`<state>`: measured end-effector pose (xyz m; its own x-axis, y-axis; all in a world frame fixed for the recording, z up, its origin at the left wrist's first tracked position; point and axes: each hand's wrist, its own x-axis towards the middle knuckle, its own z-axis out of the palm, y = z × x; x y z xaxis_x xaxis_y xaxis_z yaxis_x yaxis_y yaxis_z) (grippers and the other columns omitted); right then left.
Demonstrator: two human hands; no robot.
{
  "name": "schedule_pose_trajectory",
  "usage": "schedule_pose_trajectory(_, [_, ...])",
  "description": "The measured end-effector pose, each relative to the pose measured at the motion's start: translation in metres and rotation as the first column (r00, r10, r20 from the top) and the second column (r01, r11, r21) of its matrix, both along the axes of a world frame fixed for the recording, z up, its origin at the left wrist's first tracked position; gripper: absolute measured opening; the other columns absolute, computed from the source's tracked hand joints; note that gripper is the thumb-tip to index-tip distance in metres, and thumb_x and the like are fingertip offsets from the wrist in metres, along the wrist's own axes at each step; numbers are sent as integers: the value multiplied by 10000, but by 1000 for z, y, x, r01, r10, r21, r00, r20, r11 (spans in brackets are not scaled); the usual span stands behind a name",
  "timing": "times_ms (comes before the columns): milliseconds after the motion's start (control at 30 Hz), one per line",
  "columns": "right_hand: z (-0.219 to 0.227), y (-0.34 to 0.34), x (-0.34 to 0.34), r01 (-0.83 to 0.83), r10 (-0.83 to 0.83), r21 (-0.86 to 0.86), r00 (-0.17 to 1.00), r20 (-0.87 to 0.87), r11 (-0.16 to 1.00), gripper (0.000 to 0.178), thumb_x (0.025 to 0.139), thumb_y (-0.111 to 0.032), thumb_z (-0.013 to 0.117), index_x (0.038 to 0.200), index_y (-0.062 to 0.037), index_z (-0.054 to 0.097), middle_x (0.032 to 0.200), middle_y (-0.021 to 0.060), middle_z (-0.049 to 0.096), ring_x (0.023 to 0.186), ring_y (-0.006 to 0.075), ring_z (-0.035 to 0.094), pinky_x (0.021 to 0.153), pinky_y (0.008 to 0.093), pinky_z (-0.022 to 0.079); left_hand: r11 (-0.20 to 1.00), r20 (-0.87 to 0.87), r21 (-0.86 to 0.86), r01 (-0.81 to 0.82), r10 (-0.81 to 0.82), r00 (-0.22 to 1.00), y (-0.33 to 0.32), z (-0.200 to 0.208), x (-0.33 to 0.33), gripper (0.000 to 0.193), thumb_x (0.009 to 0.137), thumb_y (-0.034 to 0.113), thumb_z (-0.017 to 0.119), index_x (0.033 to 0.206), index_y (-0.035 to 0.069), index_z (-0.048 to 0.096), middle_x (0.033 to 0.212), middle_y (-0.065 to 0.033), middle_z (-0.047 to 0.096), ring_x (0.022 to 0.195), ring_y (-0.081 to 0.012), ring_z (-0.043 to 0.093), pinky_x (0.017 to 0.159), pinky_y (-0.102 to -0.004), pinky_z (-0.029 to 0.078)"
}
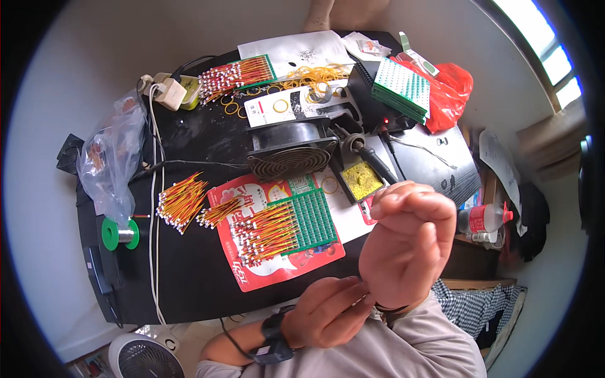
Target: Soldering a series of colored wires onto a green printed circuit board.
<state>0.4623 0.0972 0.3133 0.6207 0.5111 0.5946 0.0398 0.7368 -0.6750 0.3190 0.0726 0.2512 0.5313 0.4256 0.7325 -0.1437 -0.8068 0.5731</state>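
Observation:
My right hand (409,246) is raised at the right of the desk, palm toward me, its fingers loosely bent with nothing visible in them. A dark band (394,309) circles its wrist. My left hand (331,312) reaches across to that wrist, thumb and fingertips pinched together beside the band; what they grip is too small to make out. A black strapped device (275,340) sits on my left wrist. Beyond my hands, a green circuit-board panel (315,218) lies on a red printed card (271,277), with red and yellow wires (268,233) across its left part.
Loose wire bundles (181,200) and a green solder spool (120,234) are at left. A black fan (293,151) stands mid-desk, near a soldering iron (375,160) and yellow sponge (360,181). Stacked green boards (400,91) and a red bag (450,88) are back right.

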Motion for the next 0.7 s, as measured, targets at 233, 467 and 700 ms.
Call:
schedule_pose_trajectory(233, [11, -10, 8, -18, 18, 3, 1000, -24, 1000, 350, 1032, -215, 488, 1224, 72, 548, 1081, 227, 628, 982, 275, 597, 895, 391, 496, 999, 123, -19, 48, -45, 991, -8, -5, 18, 319, 736, 47, 847, 1024, 38, 712, 1100, -142, 674, 899, -348, 698, 748, -424, 578])
schedule_pose_trajectory(467, [0, -10, 9, 142, -142, 7, 982, 124, 990, 357, 1043, -232, 480, 1208, 77, 547, 1081, 221, 635, 974, 275, 597, 865, 383, 494, 995, -45, -85, 46, -50, 998, 3, 16, 17, 266, 728, 117, 851, 962, 64, 737, 1063, -99, 681, 887, -313, 644, 787, -442, 530])
schedule_pose_trajectory(700, [-1, -6, 9, 30, -27, -54, 998, 62, 998, 295, 1053, -177, 464, 1212, 56, 550, 1087, 210, 627, 991, 259, 600, 893, 374, 498, 960, -81, -105, 261, -270, 959, 22, 3, 13, 224, 807, 171, 780, 979, 57, 694, 1077, -68, 648, 934, -281, 574, 855, -428, 495])
